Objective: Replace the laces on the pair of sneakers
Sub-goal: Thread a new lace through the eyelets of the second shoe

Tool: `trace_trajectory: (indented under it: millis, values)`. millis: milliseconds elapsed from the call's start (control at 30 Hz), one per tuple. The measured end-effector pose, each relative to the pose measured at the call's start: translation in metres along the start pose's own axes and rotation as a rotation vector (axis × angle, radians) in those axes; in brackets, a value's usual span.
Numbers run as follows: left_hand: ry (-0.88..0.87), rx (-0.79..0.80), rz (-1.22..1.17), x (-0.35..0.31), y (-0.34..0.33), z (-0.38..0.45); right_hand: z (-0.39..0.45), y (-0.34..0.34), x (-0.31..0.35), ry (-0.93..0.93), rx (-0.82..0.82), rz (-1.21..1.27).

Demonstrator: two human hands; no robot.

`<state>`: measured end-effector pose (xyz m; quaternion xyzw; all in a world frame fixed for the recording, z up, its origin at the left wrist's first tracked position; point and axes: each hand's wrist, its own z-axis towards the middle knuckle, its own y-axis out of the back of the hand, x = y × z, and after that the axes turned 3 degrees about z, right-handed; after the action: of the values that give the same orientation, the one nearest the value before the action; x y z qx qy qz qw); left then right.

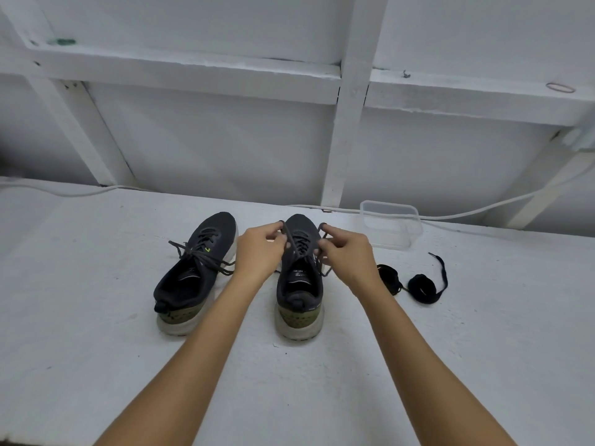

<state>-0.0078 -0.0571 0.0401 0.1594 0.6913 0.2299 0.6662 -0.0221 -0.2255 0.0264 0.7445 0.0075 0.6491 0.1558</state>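
Looking down at a white table (96,317) with a pair of dark sneakers parked side by side, toes pointing away. Both arms are stretched out over the right sneaker (299,278). The left hand (260,249) pinches one strand of that shoe's lace (291,244) between thumb and fingers, fingers curled tight, and the right hand (346,252) does the same with the other strand on the far side. So both grips are narrow pinches, each holding lace, with the strands running down to the eyelets between the hands. Can't really tell if the knot is undone, since the hands cover part of it.

The left sneaker (193,275) sits just beside the left forearm, apart from it, with its lace (199,255) tied and the loose ends flopping across the tongue and over the side. Both shoes have olive-green heels and pale soles.

Off to the right, near the right wrist, two black coiled laces (421,286) lie on the table, one with a tail curling up and away. Behind those, close to the wall, there's a clear plastic container (391,225). A white cable (483,210) runs along the back edge of the table. A rubber band (560,87) rests on the white shelf ledge up top right.
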Motion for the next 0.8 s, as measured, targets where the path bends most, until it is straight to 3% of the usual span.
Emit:
trace_trajectory:
  millis: [100,300,467,600,800]
  values:
    - [-0.017,0.012,-0.015,-0.006,-0.003,-0.002,0.001,0.000,0.005,-0.053,0.011,0.118]
    - [-0.099,0.088,0.009,-0.001,-0.005,0.000,0.001,-0.001,0.012,-0.071,0.014,0.118]
    - [-0.095,0.069,-0.043,0.001,-0.009,0.001,0.003,-0.003,0.011,-0.172,0.052,0.176]
    - [-0.082,0.056,-0.042,0.004,-0.009,0.004,0.002,-0.003,0.005,-0.151,0.002,0.131]
    - [-0.067,0.050,-0.054,0.007,-0.007,0.003,-0.002,0.003,0.007,-0.160,0.098,0.232]
